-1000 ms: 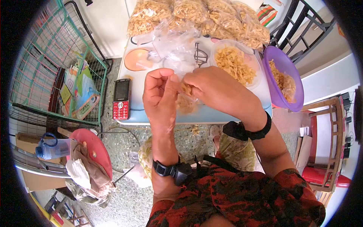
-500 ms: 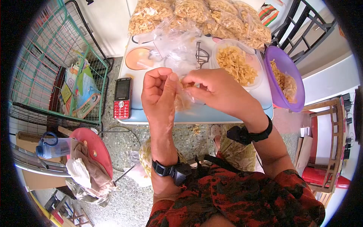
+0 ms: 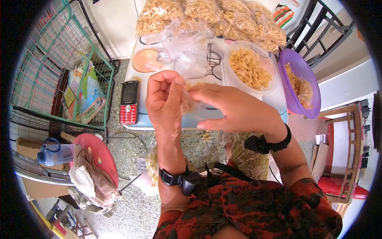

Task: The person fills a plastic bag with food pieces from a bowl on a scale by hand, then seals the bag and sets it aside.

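Note:
My left hand [image 3: 165, 95] is closed, pinching the top of a small clear plastic bag [image 3: 186, 104] between thumb and fingers. Some yellowish-brown pieces show through the bag, partly hidden behind the hands. Close on its right side, my right hand [image 3: 234, 105] has its thumb and fingers apart, the fingertips near or against the bag. A heap of clear plastic bags [image 3: 185, 51] lies on the table just beyond both hands. To the right stands a clear plastic tub [image 3: 274, 81] holding yellow chip-like strips [image 3: 248, 69].
Large filled bags [image 3: 203, 12] line the table's far side. A purple basin [image 3: 314, 85] with strips and a bag is at the right edge. A red keypad phone [image 3: 129, 102] lies at the table's left edge. Left are a green wire cage [image 3: 101, 75] and a red stool [image 3: 107, 153].
My right hand has opened from a pinch, its thumb dropping away from the fingers, and has shifted slightly right and down. My left hand keeps its pinch, moved slightly left.

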Available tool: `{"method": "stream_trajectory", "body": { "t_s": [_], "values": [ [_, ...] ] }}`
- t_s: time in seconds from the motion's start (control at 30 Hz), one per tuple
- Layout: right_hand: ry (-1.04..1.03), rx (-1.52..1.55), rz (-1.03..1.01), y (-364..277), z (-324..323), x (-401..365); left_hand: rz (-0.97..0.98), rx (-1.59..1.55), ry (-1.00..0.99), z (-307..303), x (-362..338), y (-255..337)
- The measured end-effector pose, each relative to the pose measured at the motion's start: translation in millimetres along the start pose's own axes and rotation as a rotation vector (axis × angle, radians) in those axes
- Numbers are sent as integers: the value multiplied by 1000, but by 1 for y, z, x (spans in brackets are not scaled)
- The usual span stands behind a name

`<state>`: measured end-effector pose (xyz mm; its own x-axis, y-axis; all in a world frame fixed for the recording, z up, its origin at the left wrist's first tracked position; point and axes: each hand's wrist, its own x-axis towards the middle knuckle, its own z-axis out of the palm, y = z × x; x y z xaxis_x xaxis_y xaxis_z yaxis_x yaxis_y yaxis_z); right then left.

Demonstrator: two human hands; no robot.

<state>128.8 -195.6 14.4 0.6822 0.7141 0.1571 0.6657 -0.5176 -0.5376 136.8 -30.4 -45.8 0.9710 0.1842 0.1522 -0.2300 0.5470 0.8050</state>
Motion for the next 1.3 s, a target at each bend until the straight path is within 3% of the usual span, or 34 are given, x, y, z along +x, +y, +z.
{"method": "stream_trajectory", "body": {
  "t_s": [0.03,0.13,0.23,0.43,0.53,0.63,0.73,0.8,0.87,1.17,1.3],
  "values": [
    [-22,-23,-48,0,3,1,-8,-1,-3,1,-1,-1],
    [-188,-184,64,0,9,9,-24,-40,-80,4,-5,7],
    [-217,-206,117,-4,11,15,-49,-138,-68,3,-5,7],
    [206,19,-114,-3,4,5,-22,-136,10,-5,0,10],
    [191,-41,-32,-6,-14,-3,-5,-159,-52,-8,-1,9],
    [173,-134,-115,2,-16,-8,-7,-167,60,1,-1,10],
    [317,-183,-38,-1,-31,-18,77,-162,72,-1,3,4],
    [430,-184,148,1,-53,-28,70,-177,49,-1,1,5],
    [392,-143,442,2,-79,-36,57,-191,14,-1,0,6],
    [274,-347,378,90,-89,-45,22,-184,-27,9,-3,-2],
    [299,-523,571,98,-76,-25,24,-147,-47,7,-1,-9]
  ]
}}
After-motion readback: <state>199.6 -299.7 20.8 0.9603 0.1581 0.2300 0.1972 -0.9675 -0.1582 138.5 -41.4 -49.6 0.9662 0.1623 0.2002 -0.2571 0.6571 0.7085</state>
